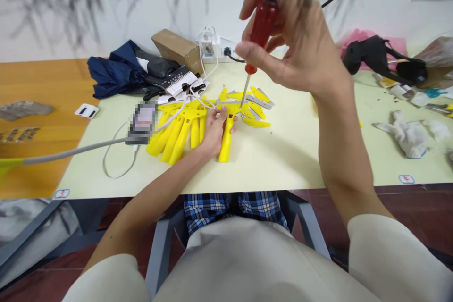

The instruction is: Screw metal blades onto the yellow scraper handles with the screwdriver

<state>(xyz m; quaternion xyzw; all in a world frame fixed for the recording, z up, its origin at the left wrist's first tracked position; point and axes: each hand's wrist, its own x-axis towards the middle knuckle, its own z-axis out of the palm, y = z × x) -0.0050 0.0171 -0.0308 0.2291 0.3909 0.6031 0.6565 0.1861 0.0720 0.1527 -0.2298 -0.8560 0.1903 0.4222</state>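
My right hand (293, 42) is raised, its fingers around the red handle of a screwdriver (262, 26). The steel shaft slants down, and its tip meets the head of a yellow-handled scraper (226, 139). My left hand (213, 131) grips that scraper near the top of its handle, the thumb lying across it. The scraper's handle points toward me. Left of this hand lie several more yellow scrapers (180, 134) in a fanned pile. Behind and right of the head are loose yellow pieces (256, 123) and grey metal blades (260, 101).
A blurred-out phone (142, 120) with a white cable lies left of the pile. Behind stand a cardboard box (179, 52), a power strip (212, 49) and a dark blue cloth bundle (115, 71). Crumpled white gloves (406, 137) and a black strapped item (375, 56) lie at right.
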